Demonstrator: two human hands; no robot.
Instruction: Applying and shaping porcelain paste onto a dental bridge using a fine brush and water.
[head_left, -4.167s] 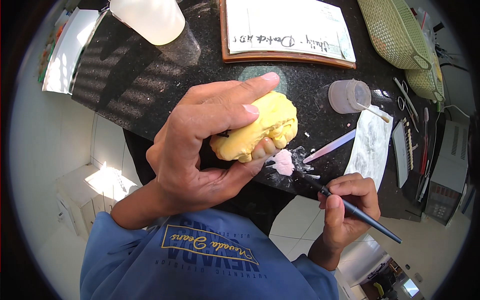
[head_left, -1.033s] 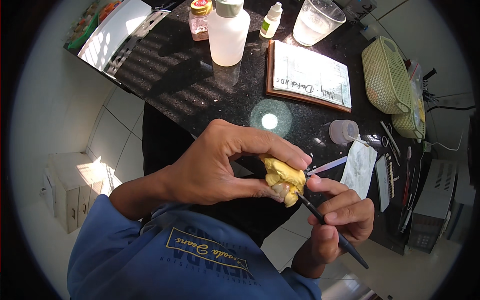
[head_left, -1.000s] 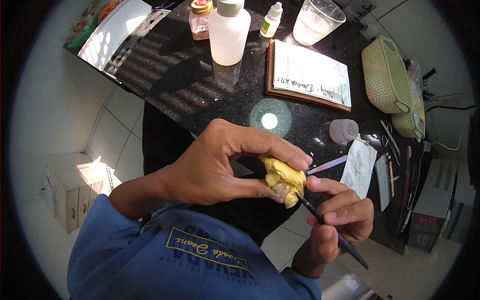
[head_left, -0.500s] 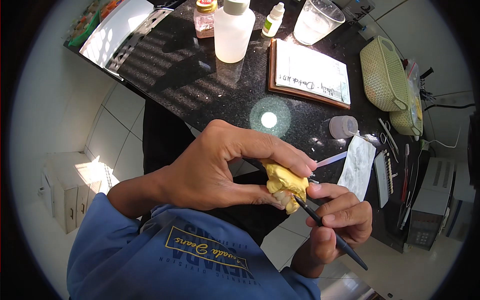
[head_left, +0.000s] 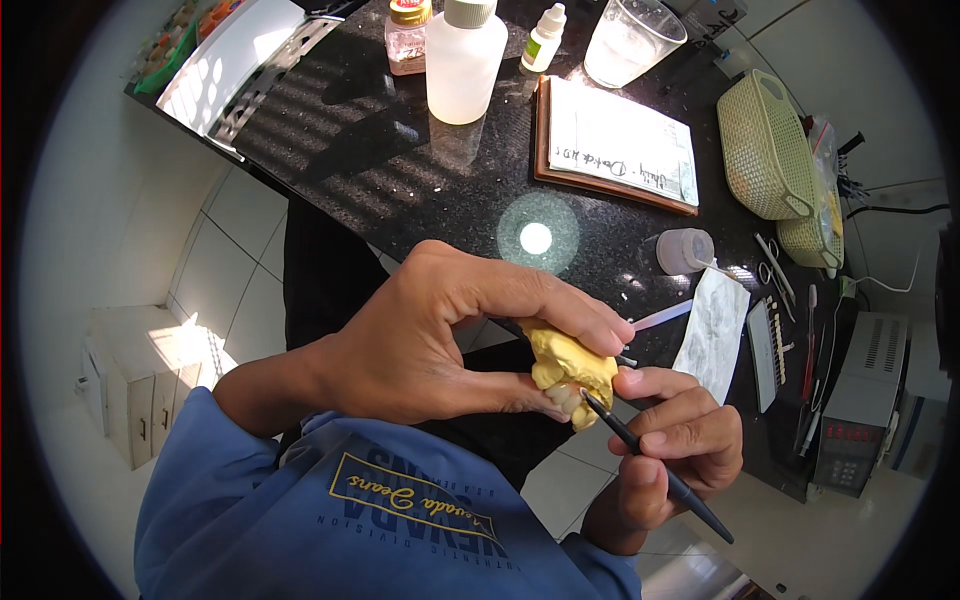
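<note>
Two hands met near the counter's front edge. The left hand (head_left: 430, 340) gripped one yellow dental model (head_left: 572, 352) between thumb and fingers; a few tooth-coloured teeth (head_left: 561, 393) lay along its lower side, too small to count surely. The right hand (head_left: 685, 435) pinched one dark pen-like tool (head_left: 690, 500), its tip at the teeth, though actual contact could not be told.

Just past the model, one pale spatula (head_left: 664, 315) pointed toward one white strip (head_left: 712, 325). Beside the strip's top lay one pair of scissors (head_left: 771, 268). One clipboard (head_left: 542, 135) bore white paper (head_left: 620, 145).

Of the containers, one small translucent cup (head_left: 684, 252) lay near the strip, its contents unclear. At the far side stood one jar (head_left: 407, 50) with pinkish stuff inside, one large whitish bottle (head_left: 465, 75) with a grey cap, its fill level uncertain, one small dropper bottle (head_left: 543, 40) and one clear glass (head_left: 630, 45) of cloudy liquid. On the right, two pale green baskets (head_left: 765, 150) overlapped, a clear bag (head_left: 826, 150) beside them. At the far left, one green tray (head_left: 168, 58) held small items, too blurred to count.
</note>
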